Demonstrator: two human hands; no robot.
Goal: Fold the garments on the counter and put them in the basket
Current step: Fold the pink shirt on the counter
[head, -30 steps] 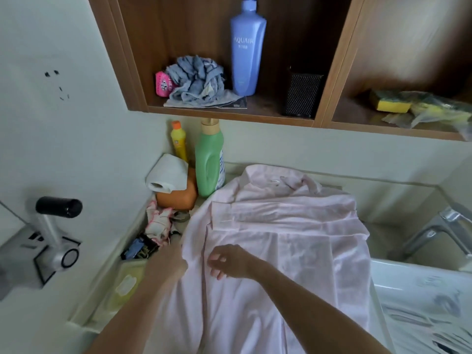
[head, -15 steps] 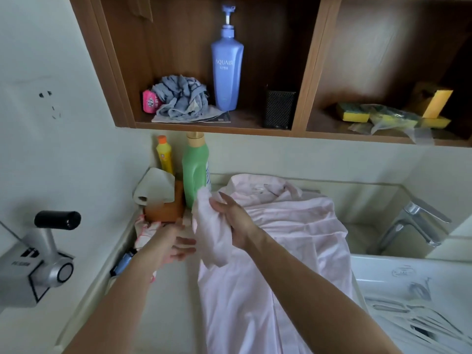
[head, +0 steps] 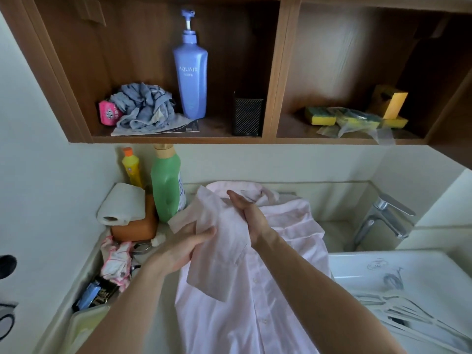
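Seen over my remote feed from the head camera: a pale pink shirt [head: 255,302] lay lengthwise on the counter [head: 334,233], collar toward the back wall, its right edge close to the white sink [head: 408,272]. One sleeve [head: 217,251] was lifted clear of the shirt's body and held up between both hands. The left hand [head: 186,249] gripped the sleeve near its free end, fingers curled beneath the cloth and thumb pressed on top. The right hand [head: 251,215] stood edge-on against the sleeve's upper part near the collar, fingers straight and together; I could not tell whether its thumb pinched the fabric. Left of the shirt, against the wall, stood a green bottle [head: 167,185] and a yellow bottle [head: 131,167], with a paper roll [head: 122,204] just beside them. A chrome faucet [head: 383,221] rose behind the sink. On the wooden shelf [head: 178,139] above stood a blue pump bottle [head: 190,80].
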